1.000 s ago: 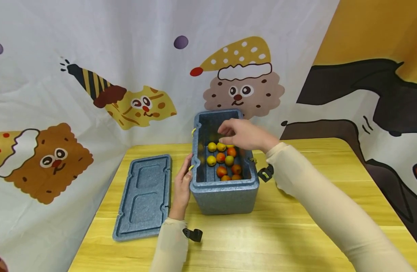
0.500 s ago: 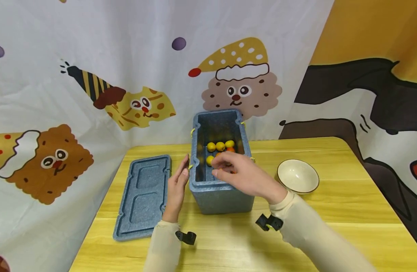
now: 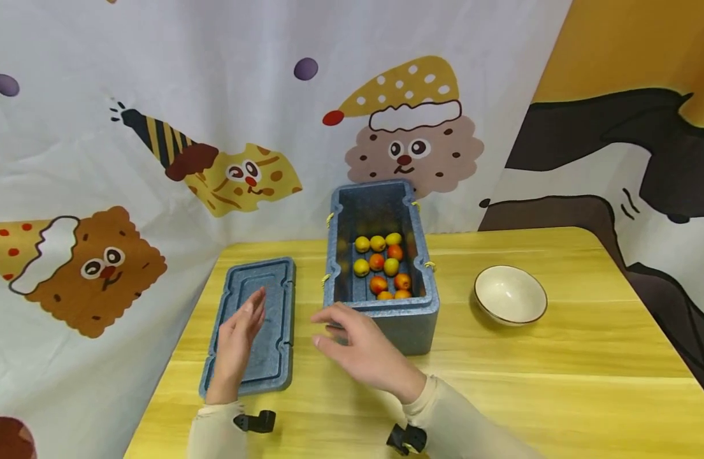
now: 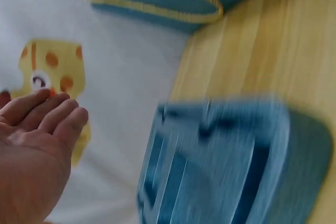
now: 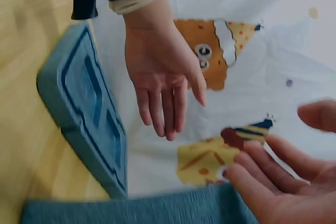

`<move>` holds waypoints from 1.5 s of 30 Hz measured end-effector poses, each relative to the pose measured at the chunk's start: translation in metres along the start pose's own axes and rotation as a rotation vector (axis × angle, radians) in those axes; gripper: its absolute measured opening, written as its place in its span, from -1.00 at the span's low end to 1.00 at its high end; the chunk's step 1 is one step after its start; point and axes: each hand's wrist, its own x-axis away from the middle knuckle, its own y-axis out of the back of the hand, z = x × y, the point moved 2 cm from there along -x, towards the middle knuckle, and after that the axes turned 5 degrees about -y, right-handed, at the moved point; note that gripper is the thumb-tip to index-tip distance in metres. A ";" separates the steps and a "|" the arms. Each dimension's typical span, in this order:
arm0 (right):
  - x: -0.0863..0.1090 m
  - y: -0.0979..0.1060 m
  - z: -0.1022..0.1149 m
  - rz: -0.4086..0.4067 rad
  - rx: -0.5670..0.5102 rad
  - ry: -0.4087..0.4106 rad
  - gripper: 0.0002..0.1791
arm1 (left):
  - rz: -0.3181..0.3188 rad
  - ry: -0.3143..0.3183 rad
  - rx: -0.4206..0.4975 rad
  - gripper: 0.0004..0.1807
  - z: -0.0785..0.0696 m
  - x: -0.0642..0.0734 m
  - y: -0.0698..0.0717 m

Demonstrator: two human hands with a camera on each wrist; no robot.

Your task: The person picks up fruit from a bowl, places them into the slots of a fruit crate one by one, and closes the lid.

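Over the blue-grey lid (image 3: 280, 376) on the left of the table, my left hand (image 3: 237, 341) hovers with straight fingers and holds nothing. My right hand (image 3: 366, 350) is in the air at the near left corner of the blue-grey foam box (image 3: 409, 328), its fingers loosely bent and nothing between them. Inside the box lie several small yellow and orange-red fruits (image 3: 377, 243), toward its near half. In the right wrist view both hands show, the left hand (image 4: 39, 150) with its palm turned inward. The lid (image 5: 79, 93) lies flat with its recessed side up.
A cream bowl with a dark rim (image 3: 509, 294) stands to the right of the box on the wooden table (image 3: 558, 389). Yellow cord loops (image 3: 430, 265) hang at the box's sides. Behind the table hangs a printed cloth (image 3: 260, 64).
My left hand has left the box's side and moved left over the lid. My right hand has come out from over the box toward the near left. The bowl has come into full view.
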 end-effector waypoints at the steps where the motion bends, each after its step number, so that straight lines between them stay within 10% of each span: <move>1: -0.002 -0.006 -0.001 -0.005 -0.002 0.010 -0.69 | -0.022 0.021 -0.027 -0.42 -0.001 0.002 0.008; 11: -0.046 -0.072 -0.044 0.137 0.064 -0.160 -0.40 | -0.271 0.384 -0.231 -0.27 0.004 0.019 0.101; 18: -0.080 -0.104 -0.088 0.028 -0.002 -0.342 -0.24 | -0.247 0.580 -0.445 -0.17 0.024 0.018 0.141; 31: -0.101 -0.111 -0.136 -0.092 -0.345 -0.391 -0.32 | -0.127 0.655 -0.347 -0.22 0.056 0.020 0.142; 45: -0.102 -0.119 -0.143 -0.296 -0.230 -0.339 -0.45 | -0.081 0.662 -0.439 -0.41 0.073 0.023 0.135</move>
